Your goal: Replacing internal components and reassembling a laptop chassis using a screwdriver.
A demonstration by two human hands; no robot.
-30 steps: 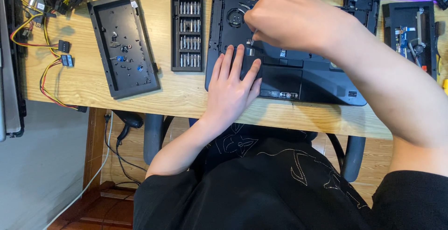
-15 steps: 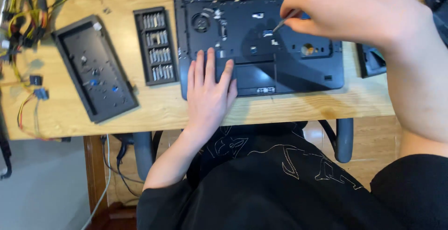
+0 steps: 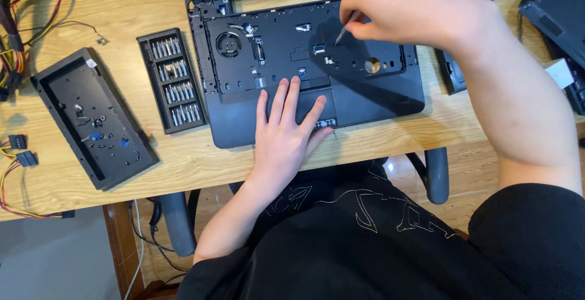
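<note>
An opened dark laptop base [image 3: 378, 96] lies on the wooden desk [image 3: 146, 7], its fan [image 3: 229, 44] and inner frame exposed. My left hand [image 3: 286, 135] rests flat on the palm rest near the front edge, fingers spread, holding nothing. My right hand [image 3: 414, 7] hovers over the upper middle of the laptop and grips a thin screwdriver [image 3: 344, 29], whose tip points down at the inner frame.
A black case of screwdriver bits [image 3: 173, 81] lies left of the laptop. Further left sits a black cover panel [image 3: 91, 117] with small screws in it. Coloured cables [image 3: 24, 14] lie at the far left. Dark parts [image 3: 554, 7] sit at the right edge.
The view has shifted, so everything sits further right and lower in frame. My right hand has moved slightly with the screwdriver over the laptop. My left hand stays flat on the palm rest.
</note>
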